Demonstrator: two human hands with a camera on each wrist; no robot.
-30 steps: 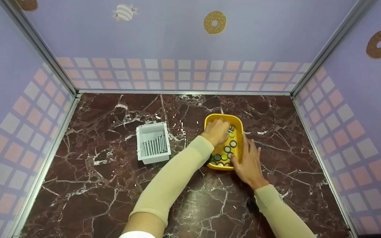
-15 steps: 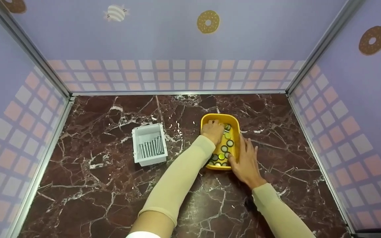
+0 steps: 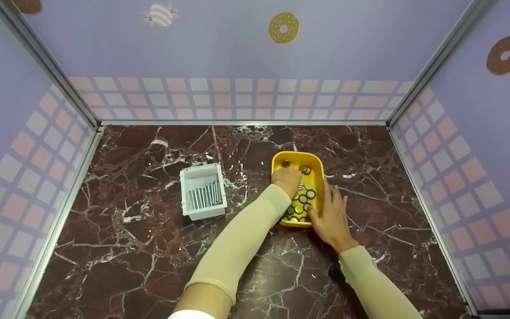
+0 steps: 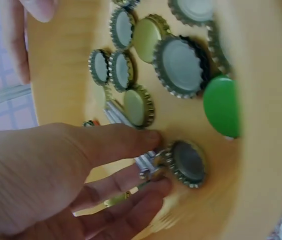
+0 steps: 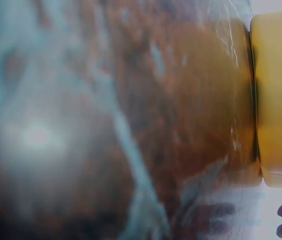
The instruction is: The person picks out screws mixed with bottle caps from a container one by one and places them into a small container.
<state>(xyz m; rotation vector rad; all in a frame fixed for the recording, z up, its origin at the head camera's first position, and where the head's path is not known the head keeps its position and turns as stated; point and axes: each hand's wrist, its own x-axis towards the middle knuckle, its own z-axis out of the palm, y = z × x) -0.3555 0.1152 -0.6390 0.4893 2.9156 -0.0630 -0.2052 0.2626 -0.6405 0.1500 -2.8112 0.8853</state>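
In the head view my left hand reaches into the yellow container. The left wrist view shows the thumb and fingers of this hand pinching a silver bolt low in the container, beside a bottle cap. Another bolt shaft lies partly behind the thumb. Several more bottle caps, among them a green cap, are scattered over the container floor. My right hand holds the container's right wall, its thumb over the rim and its fingers along the outside.
Left of the yellow container stands a white bin with several silver bolts lined up inside. Both rest on a dark red marbled surface. Lilac panels enclose the back and both sides.
My left hand has shifted slightly toward the near side within the container, uncovering a bottle cap at the far left corner. The right hand keeps its hold on the wall.
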